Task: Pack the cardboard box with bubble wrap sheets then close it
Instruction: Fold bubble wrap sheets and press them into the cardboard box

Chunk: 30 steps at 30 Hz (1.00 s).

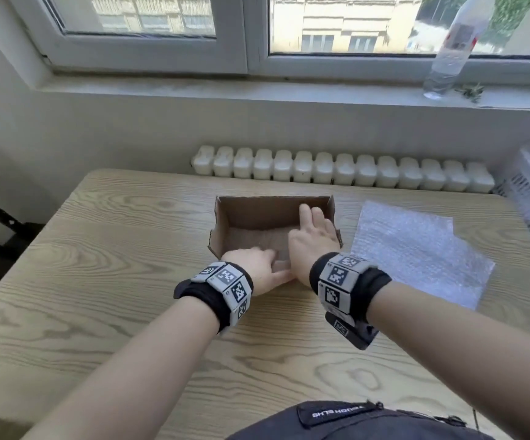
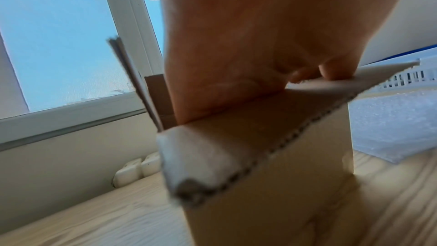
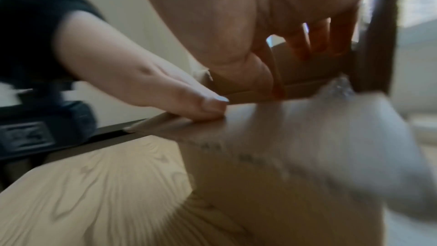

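Hiding box (image 1: 257, 214) floor: right hand (image 1: 313, 236)

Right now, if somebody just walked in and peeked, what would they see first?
Probably the two hands at the open cardboard box in the middle of the wooden table: the right hand reaches inside with straight fingers, and the left hand presses on the near flap. Next, the shiny bubble wrap sheets lying flat just right of the box, and a clear bottle up on the windowsill.

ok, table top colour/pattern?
Light beige table with a swirling wood-grain pattern; the head view shows it best.
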Each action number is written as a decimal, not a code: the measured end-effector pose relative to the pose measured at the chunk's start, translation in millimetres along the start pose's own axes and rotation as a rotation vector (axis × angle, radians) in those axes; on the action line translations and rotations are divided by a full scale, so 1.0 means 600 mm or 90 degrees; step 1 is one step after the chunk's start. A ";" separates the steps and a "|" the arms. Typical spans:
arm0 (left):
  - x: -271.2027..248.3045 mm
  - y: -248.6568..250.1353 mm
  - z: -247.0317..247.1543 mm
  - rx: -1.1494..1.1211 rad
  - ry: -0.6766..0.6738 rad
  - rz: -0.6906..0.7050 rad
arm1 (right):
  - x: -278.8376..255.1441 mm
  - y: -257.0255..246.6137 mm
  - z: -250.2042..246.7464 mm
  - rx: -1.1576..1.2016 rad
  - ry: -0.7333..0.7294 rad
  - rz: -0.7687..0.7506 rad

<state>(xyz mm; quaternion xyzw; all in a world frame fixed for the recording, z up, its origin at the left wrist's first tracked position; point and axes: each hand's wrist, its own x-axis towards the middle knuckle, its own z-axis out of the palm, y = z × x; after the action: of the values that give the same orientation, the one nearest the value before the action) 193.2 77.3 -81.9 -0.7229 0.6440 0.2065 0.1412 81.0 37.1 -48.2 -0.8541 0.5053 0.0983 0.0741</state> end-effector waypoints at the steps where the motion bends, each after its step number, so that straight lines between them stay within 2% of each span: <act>1: -0.001 0.002 0.003 0.000 -0.001 0.003 | -0.003 -0.003 0.004 0.005 -0.017 -0.017; 3: -0.004 0.007 0.007 0.001 -0.006 0.009 | -0.006 -0.011 0.018 0.040 -0.097 -0.008; 6: -0.006 0.011 0.008 -0.004 -0.021 0.007 | 0.000 -0.020 0.029 0.084 -0.192 0.059; 9: -0.004 0.008 0.010 -0.016 -0.033 0.012 | 0.022 -0.023 0.033 0.064 -0.256 0.110; 14: 0.005 0.008 0.015 -0.031 -0.064 -0.005 | 0.041 -0.029 0.040 -0.021 -0.309 0.102; 17: 0.008 0.006 0.013 -0.046 -0.072 -0.002 | 0.042 -0.017 0.036 0.064 -0.302 0.087; 22: 0.007 0.004 0.011 -0.085 -0.096 -0.011 | 0.049 -0.012 0.042 0.165 -0.288 0.114; 26: 0.011 0.003 0.010 -0.088 -0.099 -0.014 | 0.044 -0.019 0.034 0.138 -0.294 0.109; 30: 0.013 0.003 0.012 -0.076 -0.102 -0.015 | 0.020 -0.014 0.035 0.057 -0.186 0.099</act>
<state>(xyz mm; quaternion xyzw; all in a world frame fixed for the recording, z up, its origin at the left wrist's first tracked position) 191.1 73.6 -91.9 -0.7186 0.6087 0.3002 0.1515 92.2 35.6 -71.3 -0.7850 0.5577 0.2038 0.1770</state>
